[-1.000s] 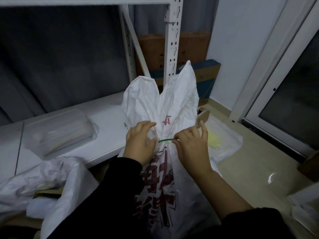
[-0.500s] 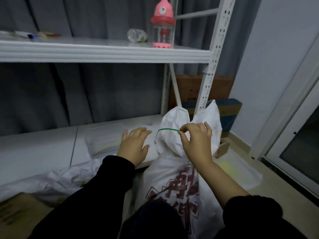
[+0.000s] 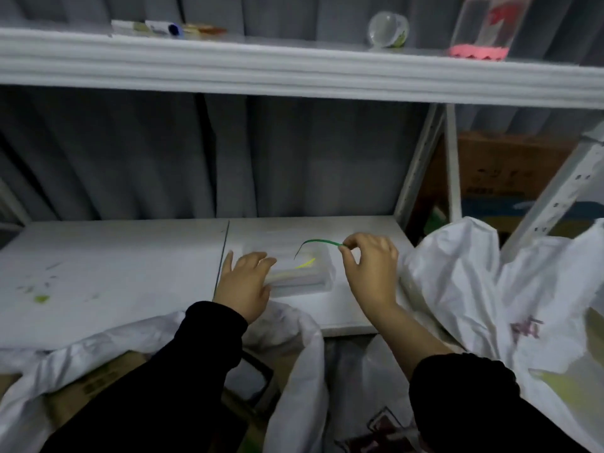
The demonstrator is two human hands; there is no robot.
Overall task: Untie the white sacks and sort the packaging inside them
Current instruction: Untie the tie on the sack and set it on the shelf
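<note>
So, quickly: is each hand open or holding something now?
Left hand: open, at the clear plastic packet.
Right hand: pinching the green tie.

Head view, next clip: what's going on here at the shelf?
A person works at a white shelf unit. The right hand pinches a green tie and holds it above a clear plastic pack on the lower shelf. The left hand rests open against the pack's left end. The white sack on the right stands with its top loose, no tie round it. Another white sack at lower left lies open, showing cardboard.
</note>
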